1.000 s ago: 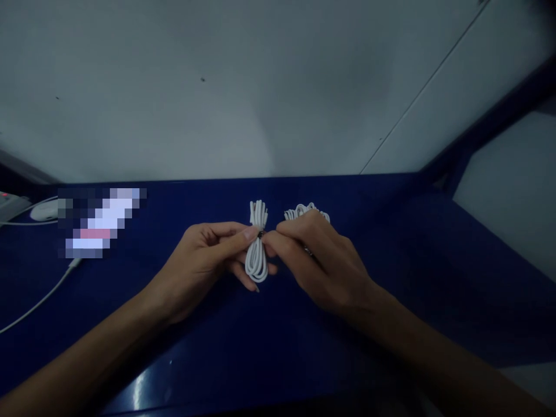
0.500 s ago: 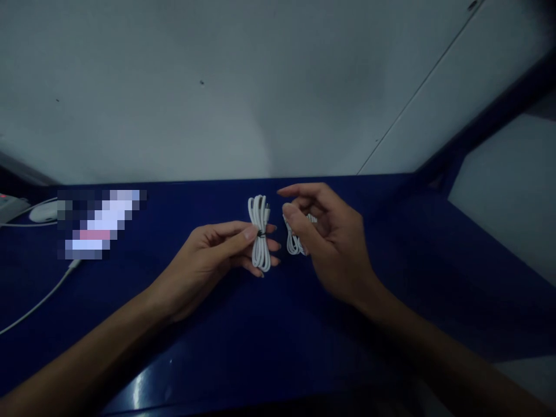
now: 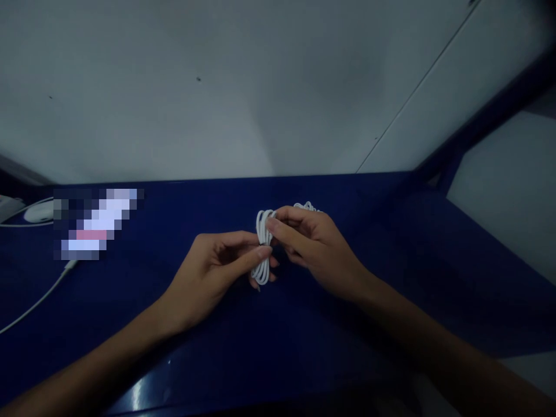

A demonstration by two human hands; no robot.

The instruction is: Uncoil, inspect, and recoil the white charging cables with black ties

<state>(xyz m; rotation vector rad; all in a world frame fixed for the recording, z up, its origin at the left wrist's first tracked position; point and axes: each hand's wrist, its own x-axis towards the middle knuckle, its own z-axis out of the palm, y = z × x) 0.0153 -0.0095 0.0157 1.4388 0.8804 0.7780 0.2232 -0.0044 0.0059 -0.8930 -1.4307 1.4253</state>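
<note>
A bundled white charging cable [image 3: 262,272], bound at its middle with a dark tie, is held upright above the blue table. My left hand [image 3: 221,260] is closed on the bundle, thumb in front near the tie and fingers behind. At the upper right part of the same bundle, my right hand [image 3: 319,240] pinches the loops between thumb and index finger. The connector end is hidden by the right fingers. Behind my right hand, a second white cable bundle [image 3: 307,206] lies on the table, mostly covered by the hand.
At the left of the blue table [image 3: 195,359] lies a phone-like lit device [image 3: 98,223], blurred by pixels, with a white cable [image 3: 47,304] plugged in. A white rounded object [image 3: 40,212] sits beside it. A pale wall [image 3: 208,127] rises behind the table.
My right hand has moved left and closed on the upper part of the cable bundle. The left hand and its bundle have shifted slightly down and right.
</note>
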